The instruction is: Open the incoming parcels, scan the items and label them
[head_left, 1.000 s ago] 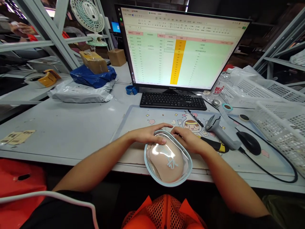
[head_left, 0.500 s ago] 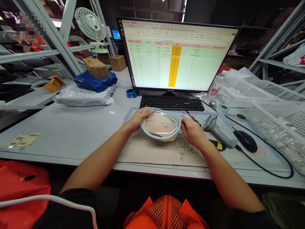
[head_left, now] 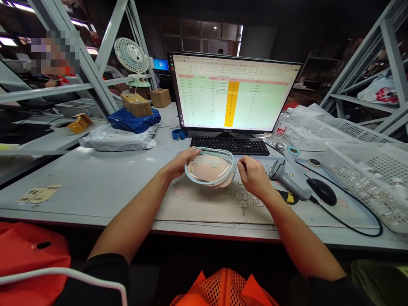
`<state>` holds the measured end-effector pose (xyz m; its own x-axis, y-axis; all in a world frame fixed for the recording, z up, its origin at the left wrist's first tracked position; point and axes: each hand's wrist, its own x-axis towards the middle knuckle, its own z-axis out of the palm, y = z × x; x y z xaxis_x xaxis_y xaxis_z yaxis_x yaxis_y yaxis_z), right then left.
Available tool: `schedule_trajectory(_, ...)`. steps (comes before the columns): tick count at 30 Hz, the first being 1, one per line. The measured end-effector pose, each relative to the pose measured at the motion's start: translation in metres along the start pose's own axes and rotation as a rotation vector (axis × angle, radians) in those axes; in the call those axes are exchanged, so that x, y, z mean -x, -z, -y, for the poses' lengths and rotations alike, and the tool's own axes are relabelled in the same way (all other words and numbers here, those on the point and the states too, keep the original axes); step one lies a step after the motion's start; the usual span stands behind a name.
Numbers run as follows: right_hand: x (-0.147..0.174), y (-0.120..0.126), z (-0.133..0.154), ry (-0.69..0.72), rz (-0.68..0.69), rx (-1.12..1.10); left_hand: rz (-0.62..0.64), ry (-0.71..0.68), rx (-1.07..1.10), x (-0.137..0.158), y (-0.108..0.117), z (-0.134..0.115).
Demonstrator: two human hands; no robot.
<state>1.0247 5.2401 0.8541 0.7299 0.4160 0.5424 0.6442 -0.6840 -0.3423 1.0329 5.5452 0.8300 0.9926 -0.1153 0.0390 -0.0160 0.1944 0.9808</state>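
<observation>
A clear plastic pouch [head_left: 210, 170] with pale blue trim, something pale pink inside, is held just above the desk mat, tilted toward me. My left hand [head_left: 181, 163] grips its left end, with the thumb over the top rim. At the pouch's right end, my right hand [head_left: 254, 175] is closed in a pinch at the trim. The small part between those fingertips is hidden. Under the pouch lies a printed desk mat [head_left: 197, 208]. A black keyboard [head_left: 229, 145] sits just behind it.
A monitor [head_left: 236, 93] showing a spreadsheet stands behind the keyboard. To the right are a grey barcode scanner [head_left: 291, 182], a black mouse [head_left: 321, 191] and white plastic baskets [head_left: 357, 182]. Wrapped parcels [head_left: 121, 138] and a small fan [head_left: 131, 55] are at left.
The pouch and both hands appear slightly further left in view. My right hand has moved a little away from the pouch's body, and the head view has shifted upward.
</observation>
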Motion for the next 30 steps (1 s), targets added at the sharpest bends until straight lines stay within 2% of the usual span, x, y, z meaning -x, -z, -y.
schedule_trajectory(3, -0.013, 0.005, 0.008, -0.004, -0.106, -0.175, 0.339, 0.186, -0.091, 0.013, 0.005, -0.008)
schedule_trajectory(5, -0.020, 0.009, 0.011, 0.005, -0.037, -0.269, 0.534, 0.183, -0.153, 0.020, 0.000, -0.010)
schedule_trajectory(6, -0.023, 0.011, 0.012, 0.012, 0.028, -0.285, 0.576, 0.130, -0.169, 0.023, -0.005, -0.009)
schedule_trajectory(9, -0.028, 0.013, 0.019, 0.007, 0.184, -0.174, 0.569, 0.019, -0.146, 0.028, -0.026, 0.000)
schedule_trajectory(13, -0.029, 0.008, 0.032, -0.037, 0.275, 0.156, 0.453, 0.093, -0.027, 0.031, -0.044, 0.010)
schedule_trajectory(16, -0.030, 0.006, 0.031, 0.020, 0.344, 0.260, 0.407, 0.141, -0.035, 0.028, -0.045, 0.011)
schedule_trajectory(23, -0.019, 0.019, 0.009, 0.129, 0.262, 0.156, 0.419, 0.119, 0.012, 0.019, -0.032, 0.000)
schedule_trajectory(30, 0.008, 0.023, 0.014, 0.129, 0.174, 0.250, 0.391, 0.007, -0.036, 0.012, -0.027, -0.003)
